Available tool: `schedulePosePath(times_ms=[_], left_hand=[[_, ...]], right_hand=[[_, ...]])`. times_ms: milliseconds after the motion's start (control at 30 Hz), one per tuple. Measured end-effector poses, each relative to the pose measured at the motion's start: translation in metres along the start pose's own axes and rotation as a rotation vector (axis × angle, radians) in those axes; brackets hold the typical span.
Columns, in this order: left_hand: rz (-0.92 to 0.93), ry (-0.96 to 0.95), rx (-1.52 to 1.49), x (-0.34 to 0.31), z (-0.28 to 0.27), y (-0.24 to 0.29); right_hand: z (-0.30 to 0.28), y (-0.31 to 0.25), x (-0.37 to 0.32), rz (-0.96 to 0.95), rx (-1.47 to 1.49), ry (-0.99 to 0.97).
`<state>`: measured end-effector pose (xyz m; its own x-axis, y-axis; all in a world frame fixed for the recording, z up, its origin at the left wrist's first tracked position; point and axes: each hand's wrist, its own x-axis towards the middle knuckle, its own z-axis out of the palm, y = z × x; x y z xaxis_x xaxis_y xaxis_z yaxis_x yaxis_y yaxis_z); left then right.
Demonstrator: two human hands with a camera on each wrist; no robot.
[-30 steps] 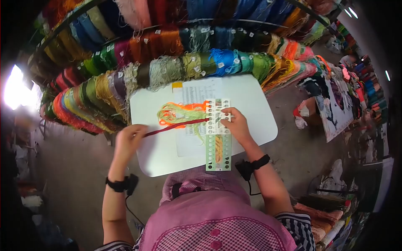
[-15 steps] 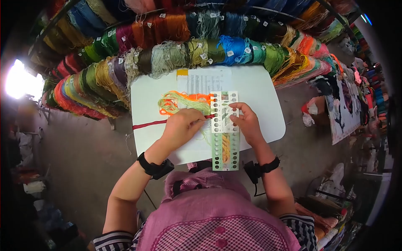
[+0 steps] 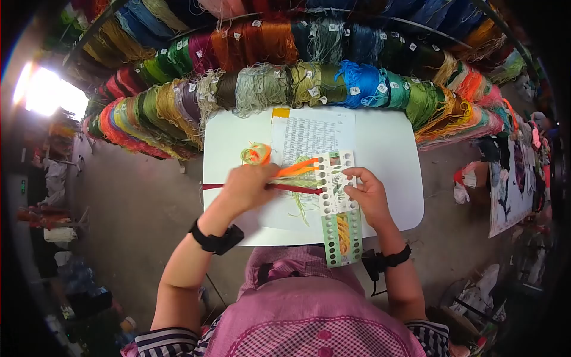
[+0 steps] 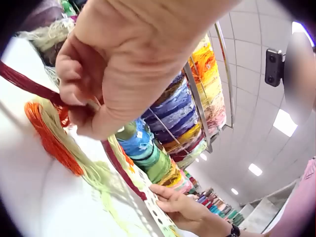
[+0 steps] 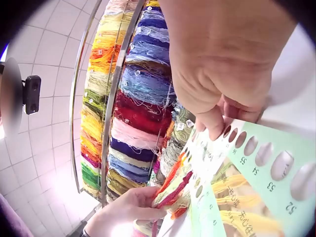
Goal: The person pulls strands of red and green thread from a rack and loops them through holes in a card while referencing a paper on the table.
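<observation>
My left hand [image 3: 245, 189] grips a bundle of embroidery threads just left of the card. Dark red thread [image 3: 297, 188], light green thread [image 3: 300, 179] and orange thread [image 3: 298, 168] run from it to holes on the card's left edge. A looped end of orange and green [image 3: 256, 153] sticks out beyond the fingers. The punched thread card [image 3: 333, 205], white above and green below, is pinched at its right edge by my right hand [image 3: 370, 196]. In the left wrist view the dark red thread [image 4: 32, 88] passes through the left fingers.
A white board [image 3: 389, 166] lies in front, bearing a printed sheet [image 3: 309, 134]. Behind it, racks of colored thread skeins [image 3: 262, 89] with small tags curve around. A second table [image 3: 517, 196] with cloth stands at the right.
My left hand came from the far left, where it held the dark red thread's end, over to the card, then gathered the threads leftward. Orange and green strands are now drawn straight.
</observation>
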<state>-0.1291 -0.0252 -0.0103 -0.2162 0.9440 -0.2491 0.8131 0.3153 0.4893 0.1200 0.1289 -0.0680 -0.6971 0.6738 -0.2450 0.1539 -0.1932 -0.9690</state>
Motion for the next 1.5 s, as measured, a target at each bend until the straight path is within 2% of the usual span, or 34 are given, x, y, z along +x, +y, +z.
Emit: schedulePosePath(times_ms=[33, 100, 167, 233, 300, 400, 533, 600, 733, 800, 833, 900, 1033, 1100, 1133, 1167, 1233, 1300, 1333, 1367, 1467, 1500], left_hand=[[-0.054, 0.092, 0.201, -0.003, -0.006, -0.005], [-0.123, 0.224, 0.194, -0.003, -0.022, -0.012], [-0.144, 0.252, 0.200, 0.003, -0.025, -0.016], [-0.005, 0.365, 0.123, 0.012, -0.016, -0.019], [-0.023, 0.309, 0.106, 0.022, -0.001, -0.011], [0.009, 0.356, 0.148, 0.038, 0.023, -0.004], [0.021, 0.328, 0.233, 0.047, 0.031, -0.010], [0.029, 0.306, 0.243, 0.049, 0.030, -0.012], [0.047, 0.265, 0.242, 0.053, 0.021, -0.017], [0.074, 0.246, 0.220, 0.054, 0.018, -0.022], [0.086, 0.244, 0.216, 0.055, 0.016, -0.024], [0.085, 0.211, 0.210, 0.058, 0.014, -0.027], [0.219, 0.226, 0.131, 0.061, 0.013, -0.042], [0.284, 0.251, 0.056, 0.059, 0.012, -0.058], [0.393, 0.361, 0.049, 0.060, 0.018, -0.074], [0.476, 0.344, -0.081, 0.050, 0.005, -0.082], [0.565, 0.387, 0.014, 0.018, -0.028, -0.109], [0.517, 0.295, 0.085, -0.020, -0.063, -0.157], [0.477, 0.319, 0.018, -0.039, -0.073, -0.187], [0.447, 0.336, -0.058, -0.058, -0.085, -0.220], [0.318, 0.538, -0.131, -0.117, -0.125, -0.308], [0.253, 0.586, -0.148, -0.139, -0.145, -0.330]], right_hand=[[-0.002, 0.001, 0.000, 0.004, 0.005, -0.004], [-0.005, 0.003, 0.001, 0.027, -0.010, 0.043], [-0.003, 0.004, 0.002, 0.062, -0.043, 0.049], [-0.001, 0.006, 0.004, 0.092, -0.082, 0.057], [0.003, 0.014, 0.005, -0.140, -0.423, 0.139], [0.014, -0.003, 0.001, -0.222, -0.552, 0.157], [0.019, -0.009, -0.002, -0.222, -0.647, 0.161], [0.020, -0.007, -0.003, -0.345, -0.711, 0.220], [0.022, 0.001, -0.003, -0.379, -0.744, 0.281], [0.027, -0.001, -0.006, -0.415, -0.936, 0.322], [0.028, 0.000, -0.007, -0.411, -0.942, 0.332], [0.033, 0.001, -0.009, -0.459, -1.021, 0.248], [0.061, 0.000, -0.017, -0.423, -1.164, 0.250], [0.076, 0.004, -0.013, -0.405, -1.238, 0.349], [0.082, 0.007, -0.010, -0.397, -1.262, 0.375], [0.086, 0.012, -0.007, -0.399, -1.283, 0.399], [0.095, 0.017, -0.001, -0.270, -1.341, 0.459], [0.103, 0.026, 0.003, -0.198, -1.536, 0.596], [0.120, 0.012, 0.003, -0.158, -1.465, 0.644], [0.126, 0.017, 0.007, -0.232, -1.393, 0.690], [0.193, -0.005, 0.025, -0.321, -1.267, 0.665], [0.224, -0.017, 0.036, -0.329, -1.229, 0.562]])
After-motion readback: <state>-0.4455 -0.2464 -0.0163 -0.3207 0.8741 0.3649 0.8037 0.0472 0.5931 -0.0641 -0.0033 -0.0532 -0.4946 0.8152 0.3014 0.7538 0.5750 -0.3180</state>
